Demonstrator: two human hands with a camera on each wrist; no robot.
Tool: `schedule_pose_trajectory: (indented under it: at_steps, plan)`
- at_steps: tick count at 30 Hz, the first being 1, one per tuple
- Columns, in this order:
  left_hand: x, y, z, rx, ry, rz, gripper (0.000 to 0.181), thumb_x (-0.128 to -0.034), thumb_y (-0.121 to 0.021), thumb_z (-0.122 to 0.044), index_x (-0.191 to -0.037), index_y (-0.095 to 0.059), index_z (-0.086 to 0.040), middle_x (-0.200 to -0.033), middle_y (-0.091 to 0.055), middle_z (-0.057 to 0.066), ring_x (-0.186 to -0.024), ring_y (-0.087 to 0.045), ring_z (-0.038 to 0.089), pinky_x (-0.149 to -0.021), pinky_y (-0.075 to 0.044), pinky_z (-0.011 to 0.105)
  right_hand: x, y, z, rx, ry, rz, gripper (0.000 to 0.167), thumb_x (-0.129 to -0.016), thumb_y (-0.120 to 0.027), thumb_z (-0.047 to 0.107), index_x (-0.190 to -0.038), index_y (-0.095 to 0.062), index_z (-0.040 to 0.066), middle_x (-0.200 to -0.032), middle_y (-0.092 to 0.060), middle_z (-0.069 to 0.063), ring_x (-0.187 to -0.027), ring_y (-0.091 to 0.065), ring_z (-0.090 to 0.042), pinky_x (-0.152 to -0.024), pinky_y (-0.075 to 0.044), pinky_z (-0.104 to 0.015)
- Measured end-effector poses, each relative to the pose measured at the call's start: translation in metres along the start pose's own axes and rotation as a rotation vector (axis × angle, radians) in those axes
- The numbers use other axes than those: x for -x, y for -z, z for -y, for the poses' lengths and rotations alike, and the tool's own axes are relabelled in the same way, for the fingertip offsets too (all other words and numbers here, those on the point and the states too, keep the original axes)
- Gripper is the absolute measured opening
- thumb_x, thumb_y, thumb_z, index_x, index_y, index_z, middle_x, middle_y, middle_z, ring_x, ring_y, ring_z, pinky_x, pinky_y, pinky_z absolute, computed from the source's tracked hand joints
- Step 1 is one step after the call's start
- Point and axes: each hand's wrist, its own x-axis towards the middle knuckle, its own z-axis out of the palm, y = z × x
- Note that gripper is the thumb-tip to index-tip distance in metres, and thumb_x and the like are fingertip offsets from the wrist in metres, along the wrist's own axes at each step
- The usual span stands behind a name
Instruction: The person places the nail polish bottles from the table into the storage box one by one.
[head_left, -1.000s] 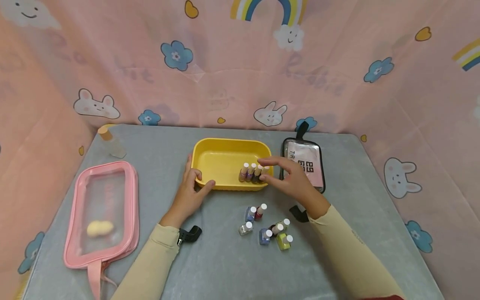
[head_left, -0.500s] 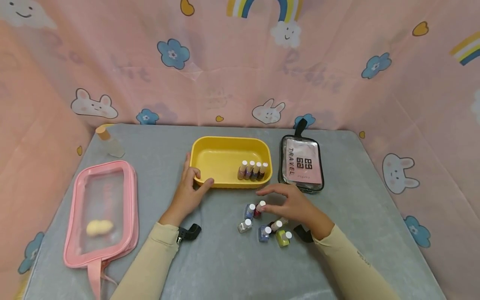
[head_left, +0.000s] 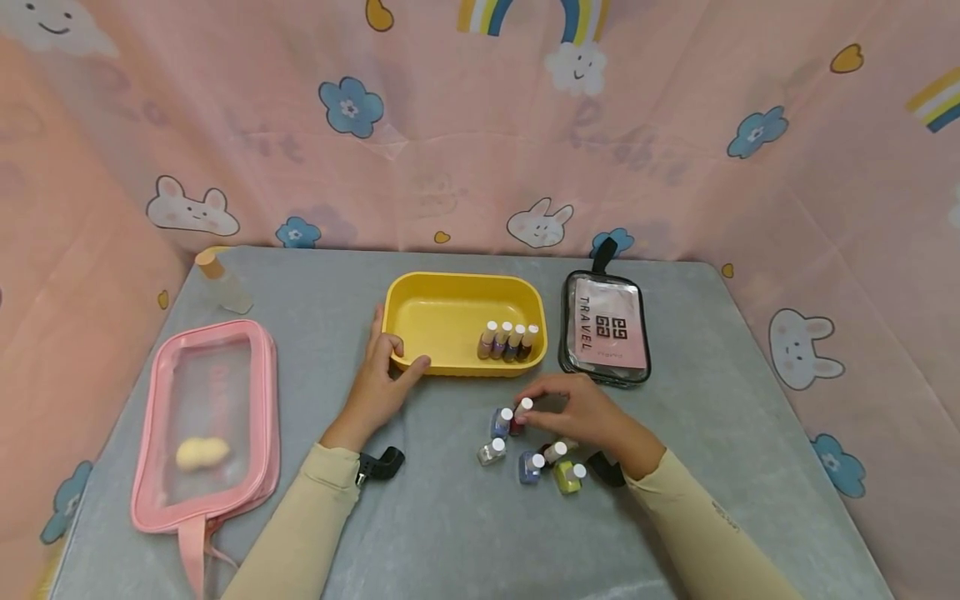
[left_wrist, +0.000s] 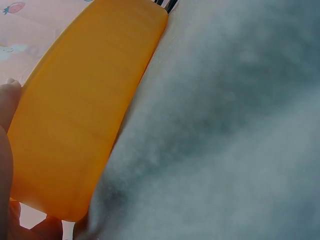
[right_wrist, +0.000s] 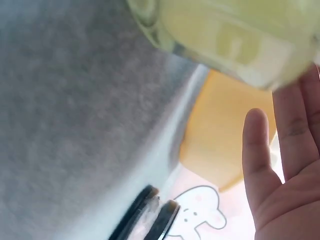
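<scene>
My left hand [head_left: 375, 392] grips the near left corner of a yellow tray [head_left: 427, 333], thumb on the rim; the left wrist view shows the tray's outer wall [left_wrist: 85, 100] beside the fingers. Several nail polish bottles [head_left: 498, 343] stand in a row at the tray's right end. In front of it, my right hand [head_left: 588, 412] pinches the white cap of a red nail polish bottle [head_left: 516, 427] on the table. Around it are a blue bottle [head_left: 500, 425], a clear one [head_left: 491, 452], a violet-blue one [head_left: 529, 471] and a lime one [head_left: 567, 479].
A clear travel pouch [head_left: 609, 329] with black edging lies right of the tray. At left is a pink-rimmed clear bag [head_left: 206, 417] with a yellow sponge [head_left: 202, 452] seen in it. A wooden-capped bottle [head_left: 228, 287] lies behind that bag.
My right hand has moved from the tray's right end down to the loose bottles, and its fingers have closed on the red bottle's cap. The left hand stays on the tray.
</scene>
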Motion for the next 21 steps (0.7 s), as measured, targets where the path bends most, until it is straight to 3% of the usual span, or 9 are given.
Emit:
schedule_pose_trajectory:
  at_steps: [7, 12, 16, 21]
  plan:
    - [0.000, 0.001, 0.000, 0.003, 0.012, -0.003, 0.044, -0.1041, -0.069, -0.040, -0.102, -0.034, -0.013, -0.178, 0.007, 0.005, -0.160, -0.010, 0.031, -0.118, -0.025, 0.058, -0.015, 0.022, 0.018, 0.056, 0.016, -0.053, 0.019, -0.091, -0.086, 0.011, -0.109, -0.080, 0.012, -0.102, -0.078, 0.009, -0.097, -0.070, -0.014, -0.093, -0.056, -0.051]
    - [0.000, 0.002, 0.000, 0.005, 0.013, -0.002, 0.045, -0.1043, -0.069, -0.040, -0.103, -0.034, -0.013, -0.178, 0.008, 0.002, -0.160, -0.009, 0.031, -0.118, -0.025, 0.058, -0.043, 0.046, 0.036, 0.090, -0.007, -0.132, 0.021, -0.091, -0.086, 0.014, -0.111, -0.080, 0.009, -0.104, -0.078, 0.002, -0.100, -0.068, -0.020, -0.093, -0.054, -0.054]
    - [0.001, 0.002, 0.000, 0.001, 0.019, 0.002, 0.044, -0.1043, -0.069, -0.039, -0.103, -0.034, -0.013, -0.178, 0.008, 0.002, -0.160, -0.011, 0.031, -0.118, -0.026, 0.057, -0.074, 0.052, 0.039, 0.026, -0.042, -0.171, 0.022, -0.094, -0.084, 0.020, -0.112, -0.078, 0.009, -0.108, -0.077, -0.002, -0.105, -0.066, -0.024, -0.098, -0.051, -0.058]
    - [0.001, 0.001, -0.002, -0.006, 0.024, 0.009, 0.044, -0.1044, -0.069, -0.039, -0.103, -0.034, -0.013, -0.178, 0.007, 0.004, -0.159, -0.013, 0.031, -0.117, -0.027, 0.055, -0.105, 0.045, 0.031, -0.060, -0.060, -0.141, 0.021, -0.098, -0.081, 0.026, -0.112, -0.078, 0.011, -0.107, -0.078, -0.001, -0.107, -0.067, -0.024, -0.102, -0.048, -0.059]
